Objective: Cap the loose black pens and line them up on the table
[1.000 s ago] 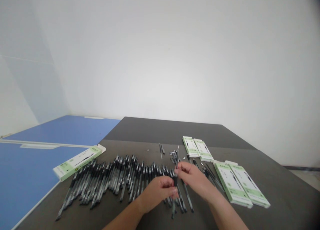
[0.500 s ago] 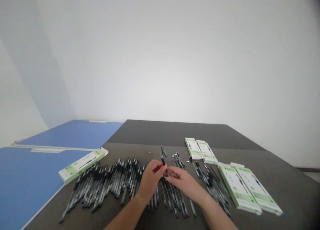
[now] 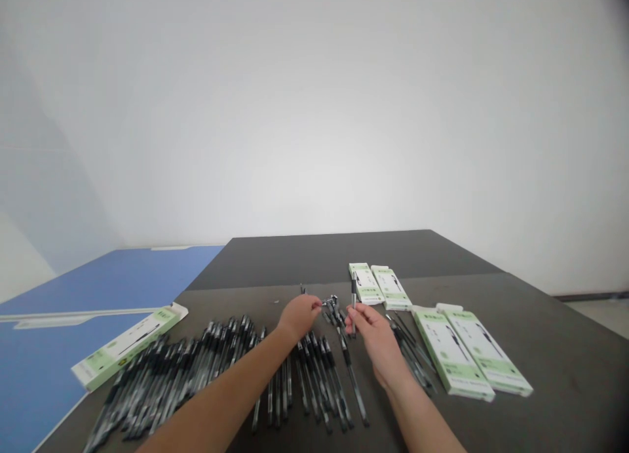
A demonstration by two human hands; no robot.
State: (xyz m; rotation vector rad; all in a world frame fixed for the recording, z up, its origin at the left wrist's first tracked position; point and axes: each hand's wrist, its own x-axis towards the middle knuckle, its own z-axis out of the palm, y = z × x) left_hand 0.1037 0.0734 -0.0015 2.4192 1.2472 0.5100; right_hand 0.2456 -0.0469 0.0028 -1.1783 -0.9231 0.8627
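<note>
My right hand (image 3: 366, 323) holds a black and clear pen (image 3: 354, 295) upright between thumb and fingers. To its left, my left hand (image 3: 301, 314) is closed in a pinch beside a small heap of silvery pen parts (image 3: 332, 302); whatever its fingertips grip is too small to make out. Under and in front of my hands lie loose pens (image 3: 322, 374) side by side. A wide pile of pens (image 3: 196, 364) spreads to the left, partly behind my left forearm.
Two green and white boxes (image 3: 455, 353) (image 3: 486, 349) lie at the right, with two more (image 3: 366, 284) (image 3: 392, 288) behind them. Another box (image 3: 128, 347) rests at the left by blue panels (image 3: 167, 276). Further pens (image 3: 413, 354) lie right of my right hand.
My hands have separated. The right one has moved right with a pen upright in it, the left one toward the silvery parts. The whole view has shifted slightly.
</note>
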